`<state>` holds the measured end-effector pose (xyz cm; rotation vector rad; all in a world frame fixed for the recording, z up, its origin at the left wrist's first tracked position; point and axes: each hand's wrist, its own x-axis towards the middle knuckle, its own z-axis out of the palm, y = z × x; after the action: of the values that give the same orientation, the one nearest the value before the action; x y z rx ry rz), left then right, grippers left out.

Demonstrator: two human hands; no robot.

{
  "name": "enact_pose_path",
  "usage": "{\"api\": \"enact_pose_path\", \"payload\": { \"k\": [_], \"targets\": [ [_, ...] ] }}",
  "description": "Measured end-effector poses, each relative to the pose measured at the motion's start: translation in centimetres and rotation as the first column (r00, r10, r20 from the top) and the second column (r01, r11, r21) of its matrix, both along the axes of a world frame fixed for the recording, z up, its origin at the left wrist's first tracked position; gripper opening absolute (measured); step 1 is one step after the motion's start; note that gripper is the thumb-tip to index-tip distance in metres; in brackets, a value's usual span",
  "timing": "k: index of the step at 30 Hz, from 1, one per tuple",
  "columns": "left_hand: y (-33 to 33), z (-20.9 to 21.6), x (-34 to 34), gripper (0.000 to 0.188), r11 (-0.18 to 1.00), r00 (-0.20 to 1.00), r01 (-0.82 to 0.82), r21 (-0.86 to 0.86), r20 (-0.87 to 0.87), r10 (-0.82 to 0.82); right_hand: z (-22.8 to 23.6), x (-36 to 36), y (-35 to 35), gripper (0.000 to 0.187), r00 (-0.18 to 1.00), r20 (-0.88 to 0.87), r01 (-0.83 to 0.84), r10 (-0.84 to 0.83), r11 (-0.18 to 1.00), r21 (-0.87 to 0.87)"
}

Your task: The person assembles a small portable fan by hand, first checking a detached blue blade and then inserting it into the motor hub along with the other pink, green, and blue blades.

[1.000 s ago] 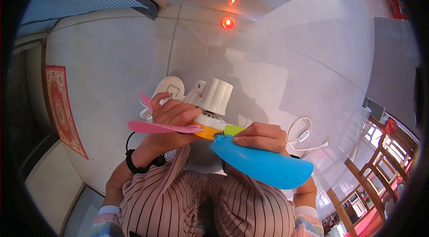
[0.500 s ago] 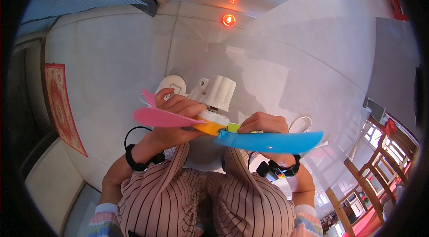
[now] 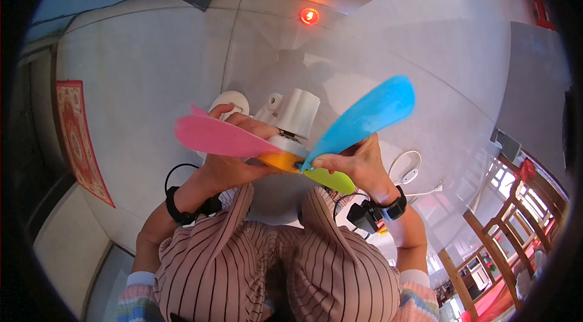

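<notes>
A small fan lies across my lap, with a white motor housing (image 3: 299, 112), an orange centre (image 3: 282, 161) and plastic blades. Its pink blade (image 3: 218, 133) points left, the blue blade (image 3: 370, 112) rises to the upper right, and the green blade (image 3: 331, 180) tilts down toward me. Partly behind the pink blade, my left hand (image 3: 225, 169) is closed around the fan near its centre, fingers on the far side and thumb below. My right hand (image 3: 359, 167) pinches the blue blade near its root, thumb on the near face. Its other fingers are partly hidden behind that blade.
A round white base (image 3: 234, 102) is beyond my left fingers. On the pale tiled floor, a white cable with a plug (image 3: 438, 187) lies to the right. Wooden chairs (image 3: 486, 237) stand at far right, a red patterned mat (image 3: 84, 140) at left. A red light (image 3: 309, 16) glows ahead.
The blue blade has swung up from level to a steep slant. My right hand has shifted onto its root, and the green blade now shows more. My left hand keeps its hold.
</notes>
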<state>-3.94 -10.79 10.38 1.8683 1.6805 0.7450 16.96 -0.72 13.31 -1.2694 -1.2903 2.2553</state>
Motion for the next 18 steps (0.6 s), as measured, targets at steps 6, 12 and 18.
{"api": "enact_pose_path", "payload": {
  "k": [6, 12, 18],
  "targets": [
    [-0.1, -0.6, -0.2, 0.059, 0.998, 0.999, 0.044, 0.038, 0.0, -0.044, -0.7, 0.4, 0.2, 0.035, 0.997, -0.038, -0.065, 0.065, 0.998, 0.014],
    [-0.2, -0.7, -0.2, 0.06, 0.999, 0.999, 0.022, -0.029, 0.043, -0.021, -0.4, -0.1, -0.2, 0.038, 0.998, -0.06, -0.006, 0.007, 1.0, 0.023],
    [0.1, -0.1, -0.3, 0.059, 0.999, 0.998, 0.024, -0.024, 0.064, -0.022, -0.1, 0.3, -1.0, 0.026, 0.997, -0.07, 0.011, 0.012, 0.946, 0.325]
  ]
}}
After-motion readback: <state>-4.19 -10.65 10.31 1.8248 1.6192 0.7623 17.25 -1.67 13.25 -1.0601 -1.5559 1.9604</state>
